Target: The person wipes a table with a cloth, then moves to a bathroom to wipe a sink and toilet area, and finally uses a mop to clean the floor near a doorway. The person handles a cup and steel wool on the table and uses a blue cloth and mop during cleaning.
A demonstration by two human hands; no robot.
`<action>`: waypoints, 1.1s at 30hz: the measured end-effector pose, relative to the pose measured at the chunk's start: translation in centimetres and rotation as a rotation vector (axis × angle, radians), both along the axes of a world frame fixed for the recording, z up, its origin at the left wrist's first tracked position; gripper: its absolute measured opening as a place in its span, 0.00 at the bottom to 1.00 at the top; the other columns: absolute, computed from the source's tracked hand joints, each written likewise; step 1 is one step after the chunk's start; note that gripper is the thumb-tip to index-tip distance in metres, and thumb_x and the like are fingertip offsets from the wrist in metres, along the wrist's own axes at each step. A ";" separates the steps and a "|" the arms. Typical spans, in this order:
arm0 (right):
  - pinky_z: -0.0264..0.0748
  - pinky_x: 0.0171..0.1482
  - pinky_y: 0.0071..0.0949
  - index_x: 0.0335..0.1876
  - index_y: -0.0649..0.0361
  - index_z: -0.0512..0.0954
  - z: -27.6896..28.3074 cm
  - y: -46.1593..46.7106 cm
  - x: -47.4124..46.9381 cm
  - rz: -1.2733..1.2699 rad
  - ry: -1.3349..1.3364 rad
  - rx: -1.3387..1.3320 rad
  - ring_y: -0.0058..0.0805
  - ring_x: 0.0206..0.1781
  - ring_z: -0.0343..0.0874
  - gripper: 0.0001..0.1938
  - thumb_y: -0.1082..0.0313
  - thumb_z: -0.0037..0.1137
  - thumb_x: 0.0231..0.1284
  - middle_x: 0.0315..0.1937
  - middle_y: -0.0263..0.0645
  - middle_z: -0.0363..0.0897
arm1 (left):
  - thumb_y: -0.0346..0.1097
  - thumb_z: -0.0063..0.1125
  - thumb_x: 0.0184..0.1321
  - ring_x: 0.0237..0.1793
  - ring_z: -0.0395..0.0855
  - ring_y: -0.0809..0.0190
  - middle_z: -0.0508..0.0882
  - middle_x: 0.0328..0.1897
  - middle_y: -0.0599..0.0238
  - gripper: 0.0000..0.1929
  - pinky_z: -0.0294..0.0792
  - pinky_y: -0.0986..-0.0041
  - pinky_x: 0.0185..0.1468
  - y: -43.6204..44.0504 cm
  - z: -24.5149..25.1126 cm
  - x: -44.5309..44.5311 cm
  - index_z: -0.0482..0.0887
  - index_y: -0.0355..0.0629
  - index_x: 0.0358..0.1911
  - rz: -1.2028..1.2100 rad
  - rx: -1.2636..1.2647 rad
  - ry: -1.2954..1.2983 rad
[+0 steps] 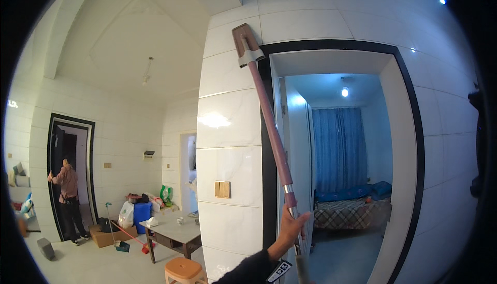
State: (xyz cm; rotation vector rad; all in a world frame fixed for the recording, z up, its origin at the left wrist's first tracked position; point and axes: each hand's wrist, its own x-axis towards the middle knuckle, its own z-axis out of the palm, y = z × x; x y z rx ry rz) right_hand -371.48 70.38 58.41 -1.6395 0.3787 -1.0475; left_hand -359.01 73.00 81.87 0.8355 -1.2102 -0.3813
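Note:
A flat mop with a pink-brown telescopic handle [270, 129] is raised in front of me, slanting up to the left. My left hand [290, 226] grips its metal pole section just below the pink tube, with the thumb towards the right. At the top, the rectangular mop head [246, 43] is at the white tiled wall [229, 74], beside the upper left corner of the black door frame [330, 44]. Whether its pad touches the tiles cannot be made out. The lower grey grip [301, 269] runs out of the picture. My right hand is out of view.
Through the doorway stand a bed [349, 214] and blue curtains [339, 148]. A switch plate [222, 189] sits on the wall. An orange stool [183, 270] and a table [174, 229] stand at lower left. Another person [68, 194] is at the far door.

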 end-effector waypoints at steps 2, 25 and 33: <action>0.62 0.17 0.24 0.25 0.59 0.72 0.6 0.5 0.5 0.094 0.016 0.020 0.18 0.14 0.65 0.14 0.62 0.68 0.44 0.14 0.29 0.68 | 0.29 0.57 0.56 0.09 0.71 0.65 0.72 0.25 0.61 0.25 0.67 0.73 0.10 0.0 0.6 1.8 0.55 0.42 0.52 0.060 0.008 0.010; 0.69 0.29 0.34 0.44 0.57 0.71 -9.4 1.5 7.1 0.286 -0.259 -0.054 0.28 0.29 0.69 0.12 0.57 0.51 0.63 0.27 0.31 0.70 | 0.29 0.57 0.53 0.18 0.74 0.65 0.70 0.24 0.62 0.20 0.68 0.73 0.13 3.3 0.7 7.7 0.60 0.36 0.44 0.335 0.047 -0.115; 0.69 0.20 0.28 0.36 0.62 0.72 6.0 -1.3 6.2 0.143 0.052 -0.282 0.26 0.19 0.73 0.12 0.64 0.61 0.53 0.21 0.36 0.72 | 0.22 0.55 0.47 0.12 0.70 0.64 0.69 0.23 0.61 0.19 0.68 0.72 0.11 -0.6 11.3 10.3 0.59 0.39 0.39 0.238 -0.164 -0.127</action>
